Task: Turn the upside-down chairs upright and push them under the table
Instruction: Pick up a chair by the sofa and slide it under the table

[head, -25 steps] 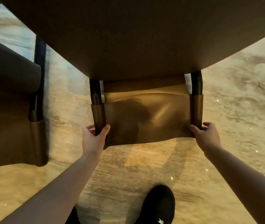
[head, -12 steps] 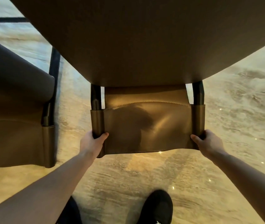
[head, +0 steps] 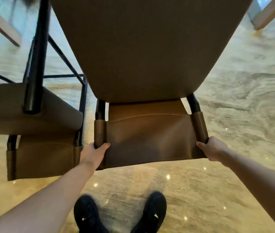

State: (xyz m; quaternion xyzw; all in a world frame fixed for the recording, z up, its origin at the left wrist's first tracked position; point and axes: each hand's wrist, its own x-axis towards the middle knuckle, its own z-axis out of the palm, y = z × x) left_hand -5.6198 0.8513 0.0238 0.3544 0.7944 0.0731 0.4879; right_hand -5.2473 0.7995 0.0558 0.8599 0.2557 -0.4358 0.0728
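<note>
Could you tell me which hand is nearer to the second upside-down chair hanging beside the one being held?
Left. The left hand grips the held chair's post right beside the second chair; the right hand grips the far post.

The top edge is cutting off the held chair's seat [head: 143,47], so its legs are lying out of view. The left hand's [head: 92,154] fingers are hiding behind the backrest sleeve [head: 100,133]. The far-left table leg [head: 0,24] is blurring, and the neighbouring chair [head: 32,125] is running off the left edge.
</note>
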